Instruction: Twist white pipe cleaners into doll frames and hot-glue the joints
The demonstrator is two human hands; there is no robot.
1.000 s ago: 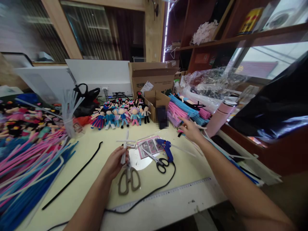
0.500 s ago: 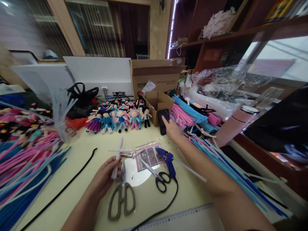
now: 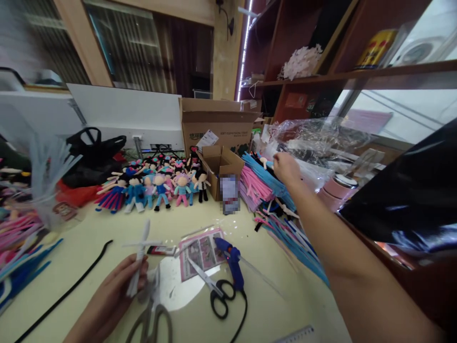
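Observation:
My left hand is closed around a white pipe-cleaner figure, cross-shaped, held upright above the cream table near its front edge. My right hand is stretched far forward over the pile of blue and pink pipe cleaners at the right. Its fingers look curled at the blue stems by a small doll, and I cannot make out whether they grip one.
Grey scissors, black-handled scissors and a blue glue gun with its cord lie in front. A row of small dolls, cardboard boxes, a phone and a pink flask stand behind. A black stem lies left.
My right hand left the phone and moved right and up onto the blue pipe cleaners. My left hand kept the white figure. The view shifted.

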